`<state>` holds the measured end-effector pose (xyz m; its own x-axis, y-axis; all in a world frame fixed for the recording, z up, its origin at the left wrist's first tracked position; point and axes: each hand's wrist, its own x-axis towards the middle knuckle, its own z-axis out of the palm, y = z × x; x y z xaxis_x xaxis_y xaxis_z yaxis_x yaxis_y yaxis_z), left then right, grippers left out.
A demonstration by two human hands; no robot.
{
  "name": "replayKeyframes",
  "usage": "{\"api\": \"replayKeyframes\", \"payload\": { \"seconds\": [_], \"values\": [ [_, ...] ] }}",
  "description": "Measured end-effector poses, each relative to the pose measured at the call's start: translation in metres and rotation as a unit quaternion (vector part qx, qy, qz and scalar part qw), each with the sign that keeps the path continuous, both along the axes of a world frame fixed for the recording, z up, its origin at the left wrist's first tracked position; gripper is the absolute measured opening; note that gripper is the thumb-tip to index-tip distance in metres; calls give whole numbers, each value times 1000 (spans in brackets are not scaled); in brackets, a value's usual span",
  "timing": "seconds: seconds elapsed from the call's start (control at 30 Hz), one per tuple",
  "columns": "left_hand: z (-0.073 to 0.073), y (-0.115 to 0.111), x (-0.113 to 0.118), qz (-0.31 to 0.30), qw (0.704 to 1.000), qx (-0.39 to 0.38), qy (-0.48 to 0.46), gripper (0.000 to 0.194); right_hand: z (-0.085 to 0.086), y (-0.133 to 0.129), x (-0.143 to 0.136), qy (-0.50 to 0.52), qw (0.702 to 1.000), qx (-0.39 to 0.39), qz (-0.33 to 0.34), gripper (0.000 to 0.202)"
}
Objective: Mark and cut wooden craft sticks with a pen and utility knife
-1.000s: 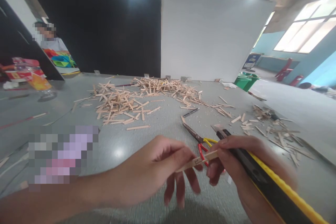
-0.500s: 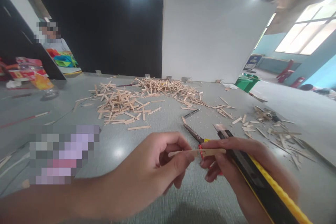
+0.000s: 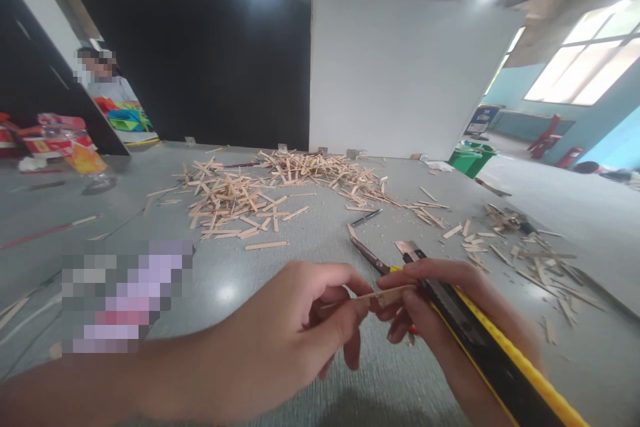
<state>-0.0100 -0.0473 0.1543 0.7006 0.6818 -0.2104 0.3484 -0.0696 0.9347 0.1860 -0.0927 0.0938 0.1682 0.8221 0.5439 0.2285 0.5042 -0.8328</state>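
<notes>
My left hand (image 3: 310, 320) pinches one end of a wooden craft stick (image 3: 395, 294) between thumb and fingers. At the stick's other end, the thumb and fingers of my right hand (image 3: 450, 310) are closed on it. A yellow and black utility knife (image 3: 480, 333) also lies in my right hand, its blade out and pointing away to the upper left. Just beyond the fingers is a pair of pliers (image 3: 369, 255) with a yellow part; my right hand hides much of it. The left end of the stick is covered by my fingers.
Heaped craft sticks (image 3: 227, 197) lie across the grey table, with more scattered at the right. A dark pen-like tool (image 3: 367, 217) rests near the pliers. A plastic bottle (image 3: 90, 163) stands at left. Black (image 3: 225, 60) and white (image 3: 385, 73) panels rise behind.
The stick has turned in my fingers, its right end now higher and its left end more covered. The knife has swung slightly, its blade tip shifting left. The right fingers have drawn closer to the left.
</notes>
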Motion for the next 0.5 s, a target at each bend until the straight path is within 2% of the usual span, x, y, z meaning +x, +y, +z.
{"api": "replayKeyframes", "payload": {
  "seconds": [0.2, 0.33, 0.4, 0.5],
  "values": [
    [-5, 8, -2, 47, 998, 35, -36, 28, -6, 5, 4, -2, 998, -41, 45, 13],
    [-6, 21, -8, 109, 990, 81, -38, 34, -16, 18, 19, -130, 985, -78, 76, 25],
    [-6, 27, -12, 142, 983, 116, -32, 38, -27, 25, 25, -251, 959, -105, 79, 33],
    [-5, 32, -16, 152, 979, 133, -12, 41, -49, 33, 25, -448, 881, -106, 106, 52]
  ]
}}
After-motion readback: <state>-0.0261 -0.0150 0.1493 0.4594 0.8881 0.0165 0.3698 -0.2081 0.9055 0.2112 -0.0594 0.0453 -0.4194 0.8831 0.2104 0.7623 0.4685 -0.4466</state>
